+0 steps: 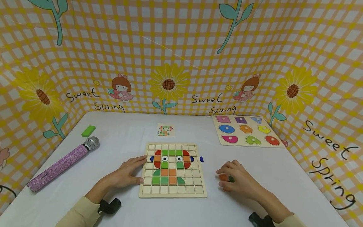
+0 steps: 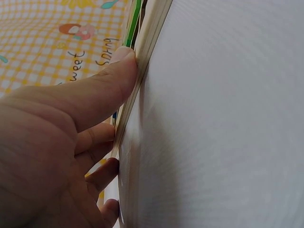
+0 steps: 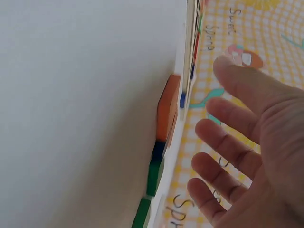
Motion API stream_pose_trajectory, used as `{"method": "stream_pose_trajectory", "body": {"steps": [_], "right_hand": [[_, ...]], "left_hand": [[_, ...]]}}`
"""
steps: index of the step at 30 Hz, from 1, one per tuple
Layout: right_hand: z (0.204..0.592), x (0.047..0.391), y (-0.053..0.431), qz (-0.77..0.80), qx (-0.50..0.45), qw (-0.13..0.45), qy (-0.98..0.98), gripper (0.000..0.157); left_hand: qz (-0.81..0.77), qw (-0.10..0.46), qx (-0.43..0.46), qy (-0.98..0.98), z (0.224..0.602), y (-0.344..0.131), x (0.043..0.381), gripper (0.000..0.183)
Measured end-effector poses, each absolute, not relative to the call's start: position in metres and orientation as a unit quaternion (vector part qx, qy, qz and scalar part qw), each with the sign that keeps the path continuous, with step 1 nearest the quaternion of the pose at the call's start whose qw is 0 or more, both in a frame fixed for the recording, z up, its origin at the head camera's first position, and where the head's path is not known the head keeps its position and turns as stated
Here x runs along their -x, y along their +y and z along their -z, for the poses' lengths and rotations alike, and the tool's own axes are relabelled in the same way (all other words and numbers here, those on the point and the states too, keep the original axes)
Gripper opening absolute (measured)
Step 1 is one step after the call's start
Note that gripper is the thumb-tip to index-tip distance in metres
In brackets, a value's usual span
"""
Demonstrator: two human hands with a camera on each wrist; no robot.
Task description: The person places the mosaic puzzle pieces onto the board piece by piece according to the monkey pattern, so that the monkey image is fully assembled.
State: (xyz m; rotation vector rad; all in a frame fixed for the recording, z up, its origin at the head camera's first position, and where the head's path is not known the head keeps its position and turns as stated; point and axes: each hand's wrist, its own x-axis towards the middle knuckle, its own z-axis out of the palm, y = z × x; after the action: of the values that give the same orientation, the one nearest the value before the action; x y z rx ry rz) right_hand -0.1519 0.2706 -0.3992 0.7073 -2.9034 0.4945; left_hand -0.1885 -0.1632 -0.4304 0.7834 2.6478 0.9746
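My left hand (image 1: pixel 123 173) rests at the left edge of a square wooden grid board (image 1: pixel 195 189). In the left wrist view its thumb and fingers touch the board's side. On the board, red, green, orange and blue pieces and two eye pieces form a figure. My right hand (image 1: pixel 241 178) is above the table to the right of the board, fingers spread and holding nothing. Below it lie an orange piece (image 3: pixel 167 111), a dark blue piece (image 3: pixel 158 150) and green pieces (image 3: pixel 153 176), partly hidden by the hand in the head view.
A small pattern card (image 1: pixel 166 134) lies behind the board. A blue half-round piece (image 1: pixel 201 159) sits just right of the board. At the back right is a knobbed shape puzzle (image 1: pixel 241 140). On the left are a glittery microphone (image 1: pixel 60 167) and a green block (image 1: pixel 88 130).
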Motion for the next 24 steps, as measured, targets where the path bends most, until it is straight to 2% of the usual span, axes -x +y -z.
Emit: {"method": "stream_pose_trajectory", "body": {"steps": [9,19,24], "right_hand": [[0.408,0.163,0.286,-0.148,-0.221,0.072,-0.961,0.023],[0.408,0.165,0.291,-0.141,-0.225,0.052,-0.963,0.018],[0.407,0.167,0.291,-0.14,-0.192,0.031,-0.971,0.015]], "left_hand": [[-0.333,0.108,-0.268,0.898,0.431,-0.164,0.189,0.078],[-0.334,0.113,-0.262,0.898,0.429,-0.163,0.189,0.078],[-0.333,0.117,-0.259,0.899,0.429,-0.163,0.188,0.078]]}}
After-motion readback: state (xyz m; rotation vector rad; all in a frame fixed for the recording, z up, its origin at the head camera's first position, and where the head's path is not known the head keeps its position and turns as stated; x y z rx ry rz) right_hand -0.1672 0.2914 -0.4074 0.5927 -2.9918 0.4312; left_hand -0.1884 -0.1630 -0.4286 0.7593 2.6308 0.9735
